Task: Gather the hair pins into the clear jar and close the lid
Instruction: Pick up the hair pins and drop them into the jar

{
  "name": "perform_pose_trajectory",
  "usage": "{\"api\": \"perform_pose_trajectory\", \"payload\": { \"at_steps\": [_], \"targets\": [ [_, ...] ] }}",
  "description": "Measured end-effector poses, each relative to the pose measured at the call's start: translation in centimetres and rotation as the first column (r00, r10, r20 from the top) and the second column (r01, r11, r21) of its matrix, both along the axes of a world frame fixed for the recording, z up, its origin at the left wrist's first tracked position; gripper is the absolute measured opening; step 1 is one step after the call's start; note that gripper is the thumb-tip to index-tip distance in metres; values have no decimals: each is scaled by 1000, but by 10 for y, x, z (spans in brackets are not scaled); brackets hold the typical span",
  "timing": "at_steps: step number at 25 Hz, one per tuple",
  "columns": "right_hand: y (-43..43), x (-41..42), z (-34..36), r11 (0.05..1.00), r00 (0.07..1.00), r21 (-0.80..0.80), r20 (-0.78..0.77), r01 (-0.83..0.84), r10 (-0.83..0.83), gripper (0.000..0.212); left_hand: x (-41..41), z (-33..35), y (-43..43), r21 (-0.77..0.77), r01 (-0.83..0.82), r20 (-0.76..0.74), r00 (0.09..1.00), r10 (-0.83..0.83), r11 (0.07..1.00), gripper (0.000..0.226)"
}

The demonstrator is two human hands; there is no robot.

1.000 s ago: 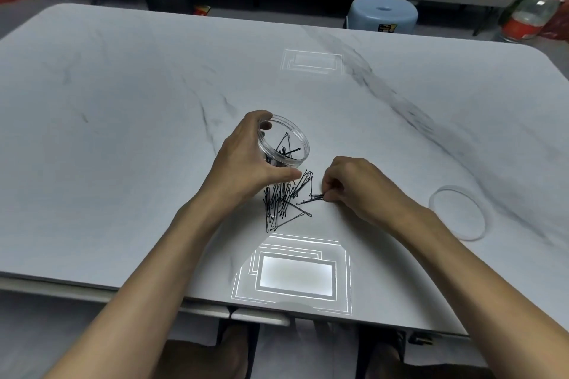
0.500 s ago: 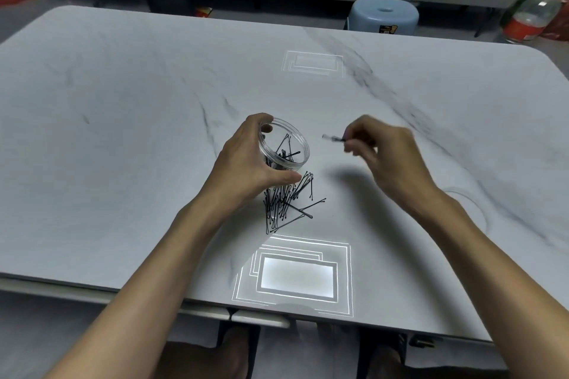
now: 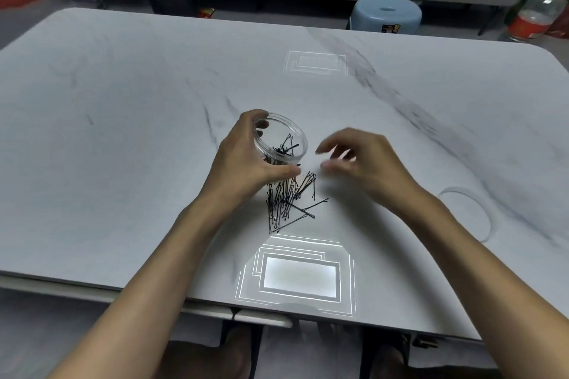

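Observation:
A clear round jar [image 3: 288, 138] stands open on the marble table [image 3: 123, 132], with a few black hair pins lying inside. My left hand [image 3: 246, 160] grips the jar's side, thumb at the front and fingers round the back rim. A pile of black hair pins [image 3: 289, 200] lies on the table just in front of the jar. My right hand [image 3: 357, 160] hovers to the right of the jar, blurred, fingers loosely spread, holding nothing that I can see. The clear lid [image 3: 474, 209] lies flat on the table at the right, partly behind my right forearm.
Bright light reflections mark the table near its front edge [image 3: 298, 277] and further back [image 3: 314, 63]. Beyond the table stand a blue stool [image 3: 388, 15], grey cabinets and a plastic bottle [image 3: 535, 15] on the floor.
My right hand pinched a pin from the pile, carried it up toward the jar's mouth, and now hovers beside the jar with no pin showing. The left hand and jar stayed put.

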State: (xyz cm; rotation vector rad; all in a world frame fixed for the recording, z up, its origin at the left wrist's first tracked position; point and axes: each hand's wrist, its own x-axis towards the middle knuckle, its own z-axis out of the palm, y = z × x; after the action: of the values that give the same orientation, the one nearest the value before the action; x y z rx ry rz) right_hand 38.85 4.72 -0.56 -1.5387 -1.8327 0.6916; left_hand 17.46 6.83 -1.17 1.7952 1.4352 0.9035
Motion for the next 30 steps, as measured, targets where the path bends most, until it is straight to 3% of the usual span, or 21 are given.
{"api": "perform_pose_trajectory", "payload": {
  "at_steps": [2, 4, 9, 14, 18, 23, 26, 28, 30],
  "targets": [
    [-3, -1, -13, 971, 952, -159, 223, -177, 210, 42, -3, 1, 3, 11, -36, 18, 999, 35, 999, 97],
    [-2, -4, -24, 946, 882, -217, 359, -240, 306, 51, -5, 1, 4, 12, -47, 25, 999, 47, 999, 98],
    [4, -5, -29, 979, 897, -122, 394, -165, 200, 15, -8, -1, 4, -1, -38, 8, 999, 38, 999, 99],
    [2, -7, -29, 972, 874, -177, 435, -154, 217, 10, -8, 0, 5, -2, -31, 2, 1000, 31, 1000, 98],
    [2, -4, -21, 973, 938, -206, 307, -102, 163, 11, -9, 0, 4, -5, -27, 0, 1000, 27, 1000, 97],
    [2, 8, -9, 991, 987, -114, 155, 71, -53, 13, -8, 0, 4, -13, -18, 2, 1000, 18, 1000, 97],
    [6, 7, 1, 979, 980, -45, -28, 196, -198, 15, -6, 0, 4, -19, -13, -4, 1000, 12, 1000, 96],
    [8, 3, 13, 976, 956, 10, -201, 219, -212, 17, -4, 0, 3, -23, -2, -17, 1000, 2, 1000, 97],
    [6, -4, 25, 984, 962, 85, -239, 158, -134, 15, 0, 0, 1, -21, 36, -33, 999, -37, 999, 97]
  ]
}}
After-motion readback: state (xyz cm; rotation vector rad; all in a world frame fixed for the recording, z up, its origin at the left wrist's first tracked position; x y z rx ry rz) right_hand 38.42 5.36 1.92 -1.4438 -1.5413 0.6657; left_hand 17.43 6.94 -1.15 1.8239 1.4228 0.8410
